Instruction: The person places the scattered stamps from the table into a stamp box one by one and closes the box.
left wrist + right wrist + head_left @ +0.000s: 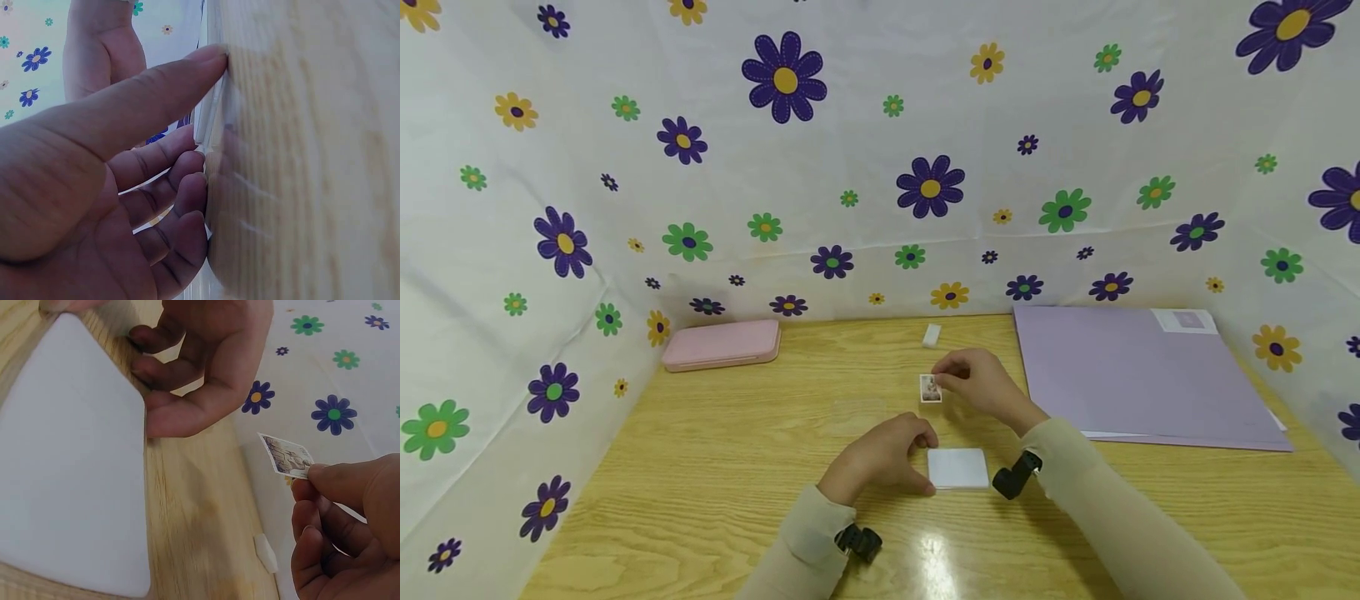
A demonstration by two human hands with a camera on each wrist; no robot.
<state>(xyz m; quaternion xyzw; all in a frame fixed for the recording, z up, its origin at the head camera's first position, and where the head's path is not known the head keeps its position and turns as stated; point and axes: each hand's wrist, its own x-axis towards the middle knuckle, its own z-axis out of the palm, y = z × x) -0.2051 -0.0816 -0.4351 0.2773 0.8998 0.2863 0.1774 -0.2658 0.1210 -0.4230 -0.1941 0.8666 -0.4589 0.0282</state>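
Observation:
My right hand [981, 383] pinches a small stamp-like picture [930, 388] with a white border between thumb and forefinger. In the right wrist view the picture [287, 456] is held up by one corner, above the table. Its brownish printed image is too small to make out. A thin white rectangular pad [958, 468] lies flat on the table below that hand. My left hand [887, 454] grips the pad's left side, thumb at the near corner and forefinger at the far one. The left wrist view shows the pad's edge [209, 103], with the other fingers curled against the table.
A white eraser-like block [932, 335] lies at the back of the wooden table [715, 467]. Beyond my left hand is a faint clear plastic sheet [857, 415]. A pink case [722, 344] sits back left, a large lilac folder [1142, 375] at right. Flowered cloth [850, 150] hangs around.

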